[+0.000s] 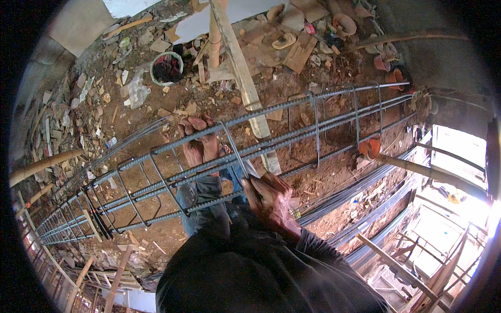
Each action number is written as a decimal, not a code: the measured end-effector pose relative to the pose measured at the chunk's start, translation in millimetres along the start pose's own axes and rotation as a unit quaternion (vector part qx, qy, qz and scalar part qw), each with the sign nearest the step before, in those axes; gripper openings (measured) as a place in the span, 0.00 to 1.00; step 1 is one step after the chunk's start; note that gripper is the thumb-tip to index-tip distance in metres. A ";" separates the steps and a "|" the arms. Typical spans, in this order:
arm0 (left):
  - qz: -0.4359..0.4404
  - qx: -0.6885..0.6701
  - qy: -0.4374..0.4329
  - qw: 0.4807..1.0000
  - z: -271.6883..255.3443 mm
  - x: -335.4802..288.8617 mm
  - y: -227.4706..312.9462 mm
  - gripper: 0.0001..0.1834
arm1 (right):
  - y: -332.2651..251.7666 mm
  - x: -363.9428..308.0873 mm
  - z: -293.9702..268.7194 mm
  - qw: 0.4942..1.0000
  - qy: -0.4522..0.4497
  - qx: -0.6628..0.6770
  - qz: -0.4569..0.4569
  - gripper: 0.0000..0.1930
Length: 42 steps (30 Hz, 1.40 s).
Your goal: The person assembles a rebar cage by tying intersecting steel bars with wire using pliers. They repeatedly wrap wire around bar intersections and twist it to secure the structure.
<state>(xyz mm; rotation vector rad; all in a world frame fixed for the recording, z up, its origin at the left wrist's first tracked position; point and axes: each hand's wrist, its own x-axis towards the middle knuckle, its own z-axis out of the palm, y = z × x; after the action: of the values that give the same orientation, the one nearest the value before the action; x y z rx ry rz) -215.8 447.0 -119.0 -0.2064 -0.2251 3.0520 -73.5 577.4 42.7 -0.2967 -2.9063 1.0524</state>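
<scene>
A long cage of ribbed steel rebar [271, 145] crosses in front of me, with square wire stirrups around its bars. My left hand [197, 140] is at the cage's far top bar, its fingers curled over it. Just right of those fingers, a slanting stirrup [232, 143] runs across the bars toward me. My right hand [271, 202] is closed at that stirrup's near end, thumb and fingers pinched together. A small pale flat piece [250, 169] shows by its fingertips; I cannot make out what it is. Dark ties [99, 220] lie over the cage farther left.
A wooden plank [241, 68] passes beneath the cage. Beyond it are a bucket [167, 68] and rubble strewn over the dirt floor. An orange pot [369, 148] sits by the cage's right part. Bundled steel rods [344, 194] and a bamboo pole [433, 176] lie at the right.
</scene>
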 end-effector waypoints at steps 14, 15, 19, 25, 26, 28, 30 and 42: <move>-0.032 -0.020 0.048 0.998 -26.5 -4.2 14.2 0.18 | 11.6 19.4 25.1 0.994 -0.082 -0.027 0.071 0.13; -0.027 0.063 0.023 0.997 -31.5 -2.3 13.1 0.17 | 12.0 19.7 25.4 0.992 -0.092 -0.031 0.079 0.14; -0.045 -0.027 0.056 0.997 -55.2 -7.4 12.0 0.17 | 14.2 19.5 20.7 0.994 -0.080 -0.044 0.058 0.18; -0.063 0.090 0.124 0.986 -117.7 -30.0 14.6 0.18 | 29.4 40.1 -19.3 0.994 -0.016 0.045 0.096 0.15; -0.071 0.142 0.140 0.977 -131.5 -40.7 15.2 0.18 | 35.5 46.9 -29.8 0.994 0.012 0.030 0.107 0.15; -0.090 0.249 0.171 0.949 -160.6 -73.5 18.5 0.18 | 49.7 58.3 -49.7 0.988 0.079 0.022 0.130 0.14; -0.139 0.502 0.155 0.840 -185.1 -124.5 31.2 0.19 | 64.6 60.3 -64.4 0.966 0.148 0.063 0.201 0.12; -0.555 0.769 -0.177 0.261 91.2 -186.7 63.5 0.19 | 148.2 -11.5 -60.0 0.767 0.365 0.363 0.385 0.13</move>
<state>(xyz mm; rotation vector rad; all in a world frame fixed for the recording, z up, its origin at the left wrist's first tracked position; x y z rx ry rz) -48.1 355.9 -15.2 0.5271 1.6270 0.7131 -31.6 724.6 -5.3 -1.4907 -1.4934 1.5478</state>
